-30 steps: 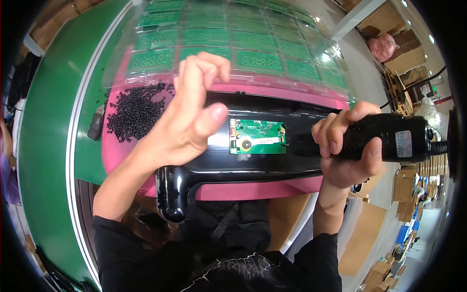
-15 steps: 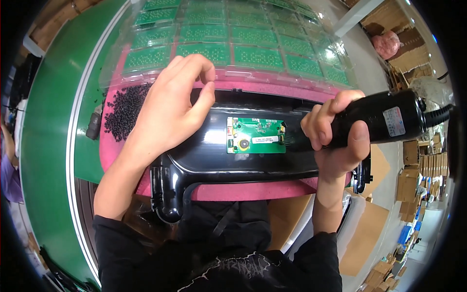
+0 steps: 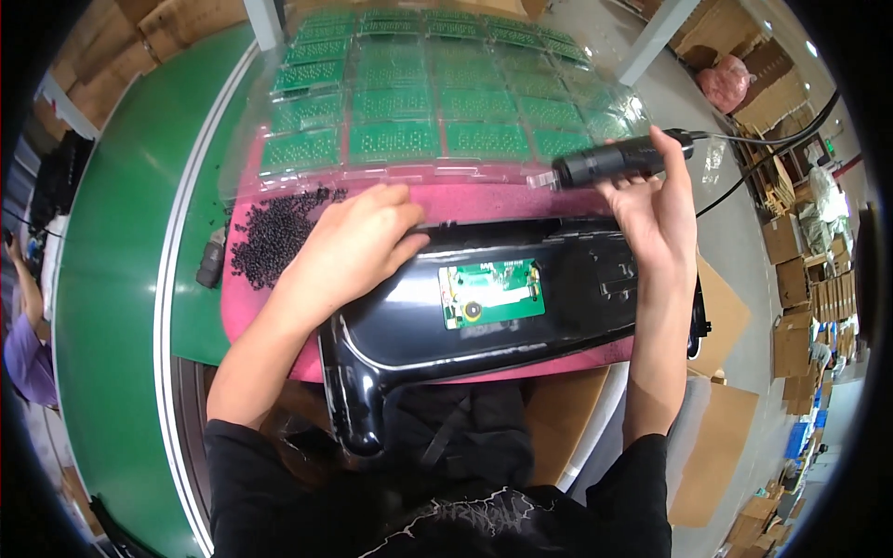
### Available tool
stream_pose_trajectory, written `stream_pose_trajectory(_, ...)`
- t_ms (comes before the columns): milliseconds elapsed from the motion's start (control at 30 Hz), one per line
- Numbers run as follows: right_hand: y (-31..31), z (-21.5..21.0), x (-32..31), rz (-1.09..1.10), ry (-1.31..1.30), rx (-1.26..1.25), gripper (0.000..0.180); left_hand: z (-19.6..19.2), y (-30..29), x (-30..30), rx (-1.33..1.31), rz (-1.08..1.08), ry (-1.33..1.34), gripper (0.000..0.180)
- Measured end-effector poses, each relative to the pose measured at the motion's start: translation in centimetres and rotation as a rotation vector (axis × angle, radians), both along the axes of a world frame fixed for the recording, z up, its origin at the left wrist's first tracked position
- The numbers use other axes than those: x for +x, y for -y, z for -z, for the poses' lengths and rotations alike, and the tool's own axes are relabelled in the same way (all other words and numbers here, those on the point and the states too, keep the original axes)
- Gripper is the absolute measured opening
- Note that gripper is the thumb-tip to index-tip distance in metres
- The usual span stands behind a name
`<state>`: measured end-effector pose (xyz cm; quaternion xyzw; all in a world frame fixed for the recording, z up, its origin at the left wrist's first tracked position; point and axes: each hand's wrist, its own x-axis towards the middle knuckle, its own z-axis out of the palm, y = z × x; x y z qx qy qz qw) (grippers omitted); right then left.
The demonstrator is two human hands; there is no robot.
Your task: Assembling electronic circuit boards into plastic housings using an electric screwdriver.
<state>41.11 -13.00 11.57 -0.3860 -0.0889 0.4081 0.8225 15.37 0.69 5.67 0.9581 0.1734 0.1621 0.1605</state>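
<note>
A glossy black plastic housing [image 3: 391,339] lies on a pink foam mat [image 3: 244,312] in front of me. A small green circuit board [image 3: 490,292] sits in its middle recess. My left hand [image 3: 353,246] rests palm down on the housing's upper left edge, fingers together, close to a heap of small black screws [image 3: 274,237]. My right hand [image 3: 656,209] is raised above the housing's right end and grips a black electric screwdriver [image 3: 619,158], which lies nearly level with its tip pointing left over the mat's far edge.
A clear plastic tray [image 3: 577,84] holding several green circuit boards lies beyond the mat. A green conveyor belt [image 3: 112,279] curves along the left. The screwdriver's cable [image 3: 772,139] runs off to the right. Cardboard boxes [image 3: 795,307] stand on the floor at right.
My right hand lifted the screwdriver off the circuit board and swung it up and back toward the tray. My left hand slid left and down onto the housing's upper left edge.
</note>
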Motion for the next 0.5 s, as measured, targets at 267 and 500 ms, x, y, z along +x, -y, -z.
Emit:
stream_pose_trajectory(267, 6.8, -0.9, -1.7, 0.055, 0.458, 0.128, 0.029, -1.8, 0.3, -0.6, 0.033, 0.005, -0.027, 0.019)
stream_pose_trajectory(500, 19.7, 0.0, 4.0, 0.875, 1.052, 0.117, 0.024, -4.9, 3.7, -7.4, 0.242, -0.261, 0.437, 0.026)
